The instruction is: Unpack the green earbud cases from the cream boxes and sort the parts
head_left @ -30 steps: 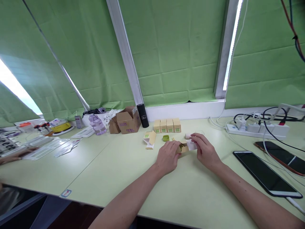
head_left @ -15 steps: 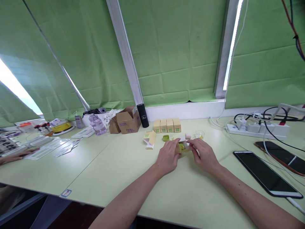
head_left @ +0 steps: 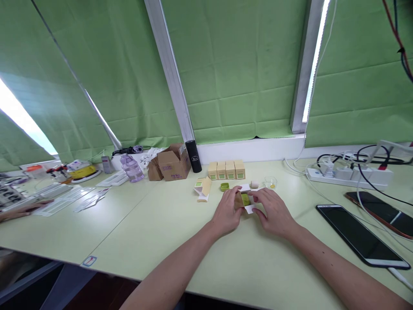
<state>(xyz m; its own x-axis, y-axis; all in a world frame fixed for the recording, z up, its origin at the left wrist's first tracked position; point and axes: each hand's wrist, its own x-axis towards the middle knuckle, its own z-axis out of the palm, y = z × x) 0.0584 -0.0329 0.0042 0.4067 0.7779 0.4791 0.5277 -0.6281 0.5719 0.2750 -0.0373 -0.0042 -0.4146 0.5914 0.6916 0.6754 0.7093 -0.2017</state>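
My left hand (head_left: 226,212) is closed around the side of a small tan cardboard box (head_left: 238,200), whose white end flaps are spread outward. Inside the box's open end shows a green piece (head_left: 245,199). My right hand (head_left: 273,210) has its fingers and thumb at the flaps on the open end, gripping the box there. Just beyond my hands are a small green square container (head_left: 224,187), a pale small roll-like piece (head_left: 254,184) and a clear dish (head_left: 270,182) with something yellow in it. An opened carton (head_left: 202,188) lies to the left.
Several closed small boxes (head_left: 226,170) stand in a row at the back. Further left are a black cylinder (head_left: 193,156), a brown carton (head_left: 174,162) and a purple bottle (head_left: 131,168). Phones (head_left: 361,234) and a power strip (head_left: 346,177) lie right. Another person's hand (head_left: 27,210) is far left.
The green piece sits deeper in the box and looks flatter. The box has tilted so its opening and a lower white flap show more. My right fingers have shifted slightly left.
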